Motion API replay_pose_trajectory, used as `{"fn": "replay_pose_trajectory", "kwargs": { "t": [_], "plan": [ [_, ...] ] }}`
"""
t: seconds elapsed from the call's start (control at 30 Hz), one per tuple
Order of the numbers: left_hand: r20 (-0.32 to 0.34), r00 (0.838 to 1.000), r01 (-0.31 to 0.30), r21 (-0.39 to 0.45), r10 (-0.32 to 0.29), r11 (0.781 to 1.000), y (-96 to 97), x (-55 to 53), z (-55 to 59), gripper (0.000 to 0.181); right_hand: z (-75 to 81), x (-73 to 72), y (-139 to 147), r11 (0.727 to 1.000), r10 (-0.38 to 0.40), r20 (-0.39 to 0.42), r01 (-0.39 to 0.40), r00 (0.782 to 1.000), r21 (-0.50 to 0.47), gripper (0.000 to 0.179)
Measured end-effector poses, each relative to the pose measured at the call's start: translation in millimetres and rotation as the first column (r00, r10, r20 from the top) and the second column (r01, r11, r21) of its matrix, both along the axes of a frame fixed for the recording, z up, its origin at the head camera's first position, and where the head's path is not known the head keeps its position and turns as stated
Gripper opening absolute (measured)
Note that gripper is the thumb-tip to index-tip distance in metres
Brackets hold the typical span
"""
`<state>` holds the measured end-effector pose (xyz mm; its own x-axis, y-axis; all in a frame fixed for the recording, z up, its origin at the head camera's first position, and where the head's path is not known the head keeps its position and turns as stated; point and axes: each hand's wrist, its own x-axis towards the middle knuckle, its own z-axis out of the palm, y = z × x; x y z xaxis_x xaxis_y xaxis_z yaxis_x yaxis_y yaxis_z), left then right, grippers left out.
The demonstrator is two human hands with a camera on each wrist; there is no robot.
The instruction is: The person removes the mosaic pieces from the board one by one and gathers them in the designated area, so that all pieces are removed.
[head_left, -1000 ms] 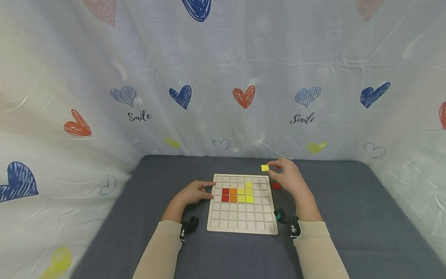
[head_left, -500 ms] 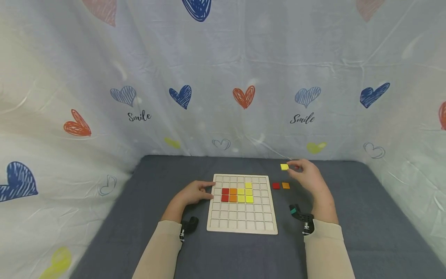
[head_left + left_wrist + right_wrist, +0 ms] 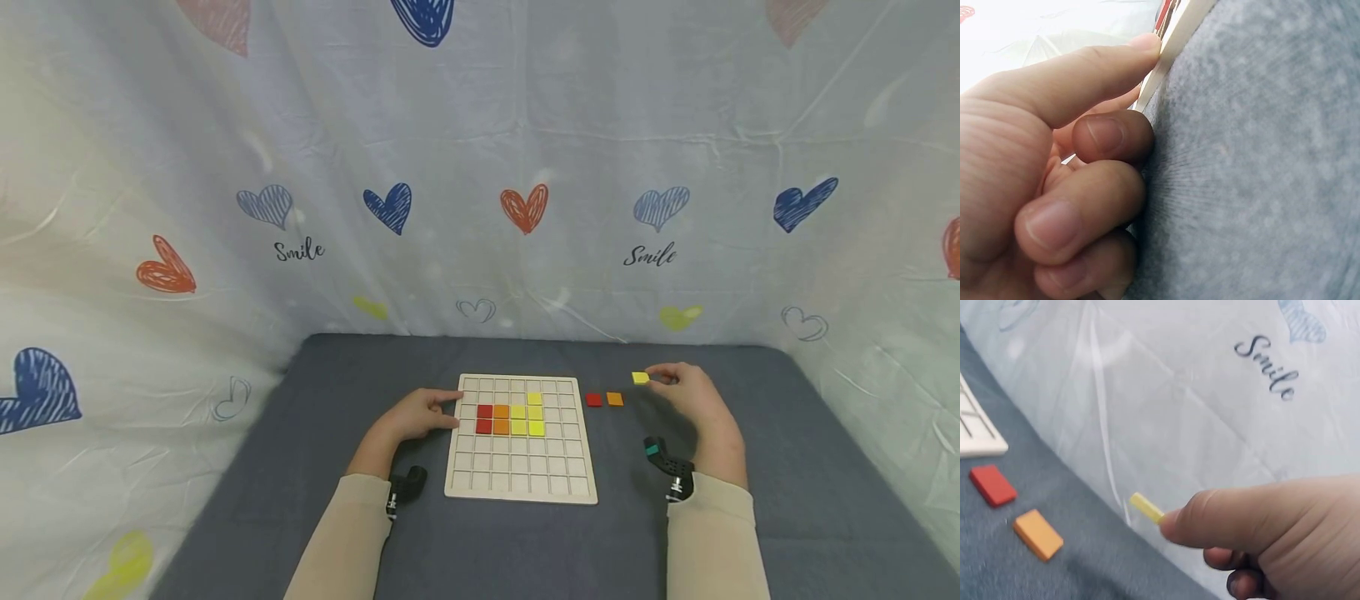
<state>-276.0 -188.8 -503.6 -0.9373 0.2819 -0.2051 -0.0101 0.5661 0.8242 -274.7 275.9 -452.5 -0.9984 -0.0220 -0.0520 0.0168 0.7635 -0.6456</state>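
A pale wooden grid board (image 3: 521, 487) lies flat on the dark cloth. In its cells sit red tiles (image 3: 484, 419), orange tiles (image 3: 502, 419) and yellow tiles (image 3: 527, 421). Thumb and index fingertips of my left hand (image 3: 415, 414) touch the board's left edge, apart from each other; the left wrist view shows the other fingers bent against the cloth. Off to the right, my right hand (image 3: 690, 396) pinches a yellow tile (image 3: 1146, 507) between thumb and fingers, held above the cloth. The fingers behind that tile are mostly hidden by the thumb.
Between board and right hand, a loose red tile (image 3: 593, 400) and a loose orange tile (image 3: 615, 399) lie side by side on the cloth. The dark cloth-covered table (image 3: 480, 550) ends at a white curtain (image 3: 450, 150) printed with hearts.
My right hand has moved right with the yellow tile, lately also lower, uncovering the loose orange tile beside the red one. The left hand and the board have stayed put.
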Motion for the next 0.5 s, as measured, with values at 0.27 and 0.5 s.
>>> {"fn": "replay_pose_trajectory", "kwargs": {
  "t": [0.27,0.5],
  "plan": [
    [0.004,1.0,-0.015,-0.009,0.015,1.0,-0.7,-1.2,-1.1,0.06,-18.2,-3.6,9.2,1.0,0.011,0.092,-0.012,0.996,0.001,0.038],
    [-0.002,1.0,-0.023,-0.018,0.023,1.0,-0.2,-1.2,-1.2,0.06,-33.0,-8.0,11.0,1.0,-0.015,0.11,0.012,0.994,0.028,0.037]
  ]
}}
